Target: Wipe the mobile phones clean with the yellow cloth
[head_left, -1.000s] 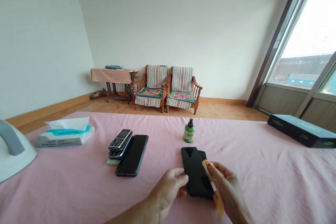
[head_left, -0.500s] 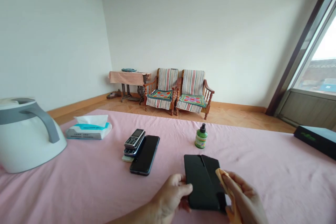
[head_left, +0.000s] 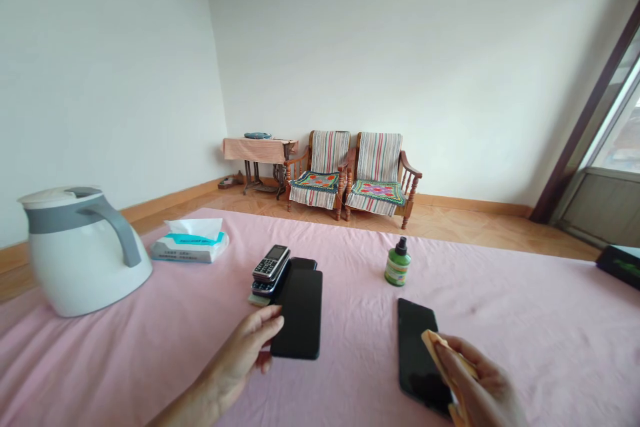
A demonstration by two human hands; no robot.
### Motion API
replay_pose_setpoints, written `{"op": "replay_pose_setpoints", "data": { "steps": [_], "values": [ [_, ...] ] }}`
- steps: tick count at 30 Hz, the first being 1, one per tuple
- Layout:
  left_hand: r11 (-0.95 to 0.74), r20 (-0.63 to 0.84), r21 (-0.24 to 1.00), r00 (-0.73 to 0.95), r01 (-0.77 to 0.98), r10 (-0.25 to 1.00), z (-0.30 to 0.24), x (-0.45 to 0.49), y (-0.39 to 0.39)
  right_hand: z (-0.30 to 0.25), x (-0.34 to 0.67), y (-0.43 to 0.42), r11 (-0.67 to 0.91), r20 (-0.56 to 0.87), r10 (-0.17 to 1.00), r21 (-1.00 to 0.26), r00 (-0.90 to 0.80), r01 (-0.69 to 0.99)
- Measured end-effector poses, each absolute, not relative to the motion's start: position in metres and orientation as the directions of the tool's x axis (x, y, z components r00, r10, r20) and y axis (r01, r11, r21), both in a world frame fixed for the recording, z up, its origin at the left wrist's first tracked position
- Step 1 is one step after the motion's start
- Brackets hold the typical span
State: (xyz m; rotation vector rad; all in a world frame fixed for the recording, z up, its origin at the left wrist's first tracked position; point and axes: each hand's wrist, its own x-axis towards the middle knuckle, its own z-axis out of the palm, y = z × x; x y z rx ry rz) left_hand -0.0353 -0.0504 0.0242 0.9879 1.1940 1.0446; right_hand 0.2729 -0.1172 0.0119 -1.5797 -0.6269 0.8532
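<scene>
My left hand (head_left: 249,347) pinches the near left edge of a black smartphone (head_left: 299,312) that lies over another dark phone beside a stack of keypad phones (head_left: 270,268). My right hand (head_left: 477,387) holds a small yellow cloth (head_left: 441,351) against the near end of a second black smartphone (head_left: 417,353) lying flat on the pink tablecloth (head_left: 150,347). A small green spray bottle (head_left: 397,263) stands upright behind the two smartphones.
A white kettle with a grey handle (head_left: 83,247) stands at the left, a tissue pack (head_left: 190,241) behind it. A dark box (head_left: 620,263) lies at the right edge. Two wooden armchairs (head_left: 355,177) and a small table (head_left: 260,150) stand by the far wall.
My left hand carried one black smartphone leftward off the other and set it by the stack of phones. The right hand with the cloth stayed on the remaining phone. The view turned left.
</scene>
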Motion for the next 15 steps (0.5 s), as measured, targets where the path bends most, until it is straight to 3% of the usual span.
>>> {"op": "replay_pose_setpoints", "data": {
  "steps": [11,15],
  "values": [
    [0.163,-0.163,0.984,-0.003,-0.071,0.987,0.019,-0.061,-0.043,0.010,0.272,-0.118,-0.159,-0.163,0.794,-0.986,0.585,-0.059],
    [0.028,-0.031,0.984,0.013,0.178,0.999,0.015,-0.063,-0.051,0.009,0.271,-0.117,-0.138,-0.135,0.792,-0.990,0.596,-0.041]
  ]
}}
